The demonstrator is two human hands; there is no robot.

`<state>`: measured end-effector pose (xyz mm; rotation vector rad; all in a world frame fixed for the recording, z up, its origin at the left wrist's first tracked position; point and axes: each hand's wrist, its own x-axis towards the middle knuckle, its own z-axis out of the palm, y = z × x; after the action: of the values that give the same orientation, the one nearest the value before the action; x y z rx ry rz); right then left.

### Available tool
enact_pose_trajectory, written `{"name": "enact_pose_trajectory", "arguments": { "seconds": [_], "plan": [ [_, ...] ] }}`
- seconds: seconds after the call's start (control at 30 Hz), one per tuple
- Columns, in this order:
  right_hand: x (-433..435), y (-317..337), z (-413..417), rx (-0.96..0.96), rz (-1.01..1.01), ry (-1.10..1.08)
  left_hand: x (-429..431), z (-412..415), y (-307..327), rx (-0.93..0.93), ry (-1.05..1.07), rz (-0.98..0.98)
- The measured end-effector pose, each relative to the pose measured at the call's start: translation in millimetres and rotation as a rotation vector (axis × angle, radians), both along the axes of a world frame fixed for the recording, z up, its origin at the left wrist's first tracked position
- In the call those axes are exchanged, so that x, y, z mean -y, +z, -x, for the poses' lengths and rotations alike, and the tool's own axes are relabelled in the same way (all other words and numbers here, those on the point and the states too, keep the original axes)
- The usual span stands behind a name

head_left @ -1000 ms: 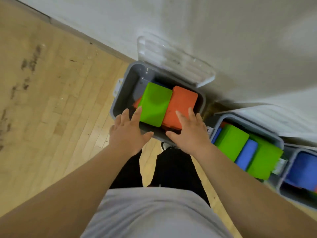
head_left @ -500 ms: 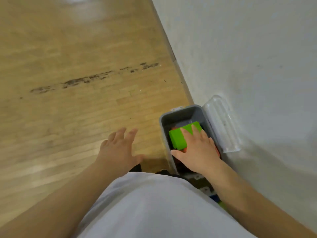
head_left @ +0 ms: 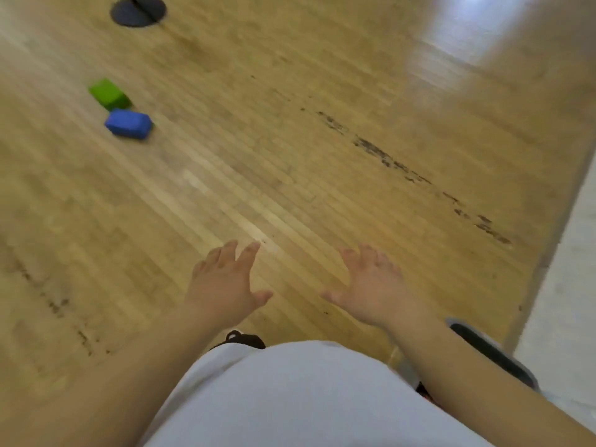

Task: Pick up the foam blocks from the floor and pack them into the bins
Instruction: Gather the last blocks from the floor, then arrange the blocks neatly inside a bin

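A blue rectangular foam block is lying on the wooden strip floor, well ahead of me and off to my left, its long axis running roughly crosswise to my view and dipping a little toward the right. A green rectangular foam block is sitting just beyond it, so close that I cannot tell whether the two are touching, its long axis slanting from far-left to near-right. Both are resting well out from the floor's right edge, where the pale wall is meeting the boards. My left hand is hovering over bare floor with fingers spread, holding nothing, and my right hand is doing the same, the two apart from each other. The left hand is on the blocks' side, so I am judging it the nearer, though neither is within reach; I am expecting to step forward and left first. A grey plastic bin is showing behind my right forearm, at the floor's right edge.
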<state>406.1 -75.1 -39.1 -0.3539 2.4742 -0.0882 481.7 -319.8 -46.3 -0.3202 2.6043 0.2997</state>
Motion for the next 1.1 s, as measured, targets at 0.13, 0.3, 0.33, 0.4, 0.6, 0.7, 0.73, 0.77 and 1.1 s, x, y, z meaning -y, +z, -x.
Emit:
{"name": "enact_pose_trajectory", "arguments": {
  "seconds": [0.13, 0.3, 0.33, 0.4, 0.6, 0.7, 0.73, 0.77, 1.1],
  "plan": [
    [152, 6, 28, -0.014, 0.053, 0.212, 132, -35, 0, -0.026, 0.265, 0.047],
    [292, 24, 46, -0.042, 0.120, 0.399, 244, -65, 13, -0.022, 0.488, 0.064],
    [312, 27, 48, -0.045, 0.134, 0.429, 258, -67, 15, -0.026, 0.521, 0.061],
    [344, 30, 57, -0.045, 0.142, 0.494, 281, -68, 17, -0.032, 0.579, 0.040],
    [416, 22, 102, -0.020, 0.134, 0.613, 326, -46, 10, -0.025, 0.719, -0.006],
    [448, 10, 141, 0.000, 0.133, 0.654, 345, -19, 3, -0.006, 0.771, -0.021],
    [459, 6, 156, 0.003, 0.130, 0.673, 352, -7, 1, 0.002, 0.789, -0.027],
    [470, 1, 173, 0.009, 0.130, 0.691, 359, 7, 0, 0.008, 0.808, -0.032],
    [575, 10, 374, 0.036, 0.100, 0.836, 434, 186, 13, -0.052, 1.001, -0.089]
  ]
}}
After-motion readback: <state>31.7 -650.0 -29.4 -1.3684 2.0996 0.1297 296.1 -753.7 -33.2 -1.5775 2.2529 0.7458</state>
